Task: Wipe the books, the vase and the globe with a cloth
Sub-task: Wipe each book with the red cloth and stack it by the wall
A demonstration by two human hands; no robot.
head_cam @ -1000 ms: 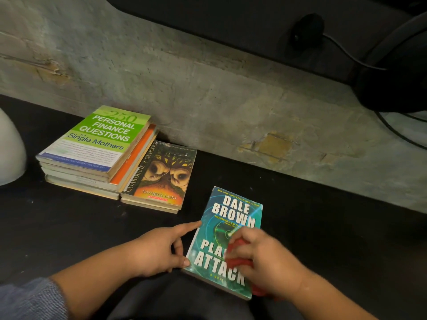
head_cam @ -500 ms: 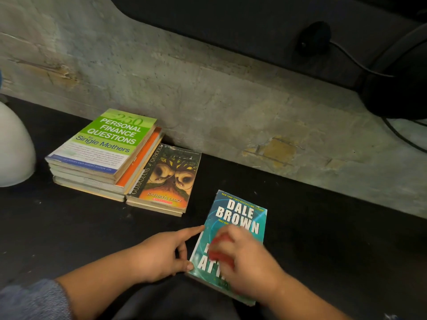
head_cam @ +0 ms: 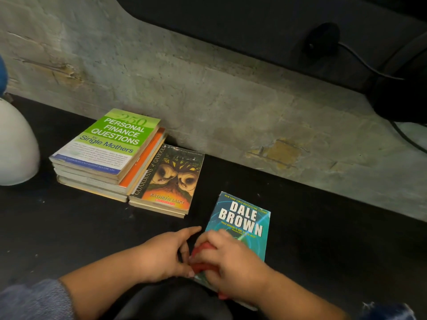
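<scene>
A teal paperback (head_cam: 242,220) lies flat on the black surface (head_cam: 69,227) near the front. My right hand (head_cam: 231,262) grips a red cloth (head_cam: 203,251) and presses it on the book's lower left part. My left hand (head_cam: 164,252) rests beside the book's left edge, its thumb and forefinger touching that edge. Further back on the left, a green-covered book (head_cam: 115,139) tops a stack, and an owl-covered book (head_cam: 171,179) lies against the stack's right side. A white rounded object (head_cam: 16,144) sits at the far left, only partly in view.
A rough grey wall (head_cam: 208,88) runs behind the books. Above it is a dark panel (head_cam: 231,24) with a black cable (head_cam: 369,65) leading to a dark round shape at the right edge. A dark lap fills the bottom middle.
My right hand has slid the red cloth leftwards and downwards across the teal cover, uncovering more of the title. My left hand has stayed at the book's left edge.
</scene>
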